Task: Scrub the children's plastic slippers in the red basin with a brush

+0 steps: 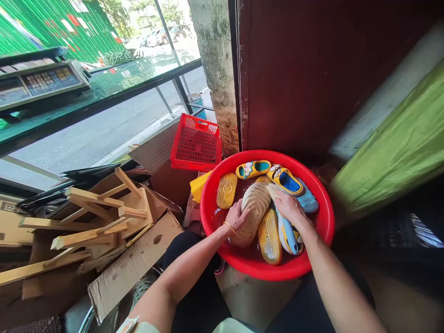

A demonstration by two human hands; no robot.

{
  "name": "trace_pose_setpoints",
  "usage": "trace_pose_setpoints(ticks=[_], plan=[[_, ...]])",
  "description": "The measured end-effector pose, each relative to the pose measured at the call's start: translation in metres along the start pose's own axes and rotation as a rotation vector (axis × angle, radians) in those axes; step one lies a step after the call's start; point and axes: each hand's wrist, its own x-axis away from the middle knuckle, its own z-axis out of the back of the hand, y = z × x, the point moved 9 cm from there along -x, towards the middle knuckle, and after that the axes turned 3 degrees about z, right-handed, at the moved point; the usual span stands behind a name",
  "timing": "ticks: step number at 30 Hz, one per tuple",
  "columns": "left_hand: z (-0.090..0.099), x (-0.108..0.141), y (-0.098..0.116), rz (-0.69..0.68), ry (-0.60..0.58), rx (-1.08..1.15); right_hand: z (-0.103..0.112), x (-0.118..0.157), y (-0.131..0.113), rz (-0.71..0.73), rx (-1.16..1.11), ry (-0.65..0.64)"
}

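A wide red tub (328, 217) stands in front of me with several wet clogs in it. My left hand (236, 218) is closed on the side of a beige clog (255, 208), which lies with its ridged sole up. My right hand (289, 208) grips a pale brush (272, 188) at the upper right end of that sole; fingers hide most of the brush. Around it lie a yellow sole (269, 238), another yellow sole (227, 190), a yellow clog (286, 179) with a blue inside, a second yellow clog (252, 169), and a blue clog (307, 199).
Behind the tub, a red plastic crate (197, 143) sits by the wall corner. To the left are wooden stools (104, 217) and flattened cardboard (138, 263). A green cloth (398, 138) hangs at the right, beside a dark red panel (294, 69).
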Motion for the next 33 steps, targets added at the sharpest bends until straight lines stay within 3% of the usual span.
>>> trace_pose_setpoints(ticks=[7, 15, 20, 23, 29, 33], plan=[[0.002, 0.016, 0.006, -0.073, 0.056, -0.126, 0.004, 0.009, -0.037, 0.139, -0.11, 0.047], [0.008, 0.018, 0.008, -0.099, 0.105, -0.136, 0.01, 0.003, 0.0, -0.009, -0.059, 0.037], [0.007, 0.012, 0.006, -0.065, 0.09, -0.132, 0.008, 0.008, -0.025, 0.098, -0.137, 0.086], [0.014, 0.006, 0.007, -0.063, 0.095, -0.05, 0.005, 0.008, -0.031, 0.102, -0.118, 0.068], [0.021, -0.02, -0.003, -0.022, -0.002, 0.299, 0.01, 0.01, -0.008, 0.01, -0.052, 0.034], [0.008, -0.038, -0.024, 0.129, -0.086, 0.496, -0.004, 0.032, -0.051, 0.101, 0.023, -0.073]])
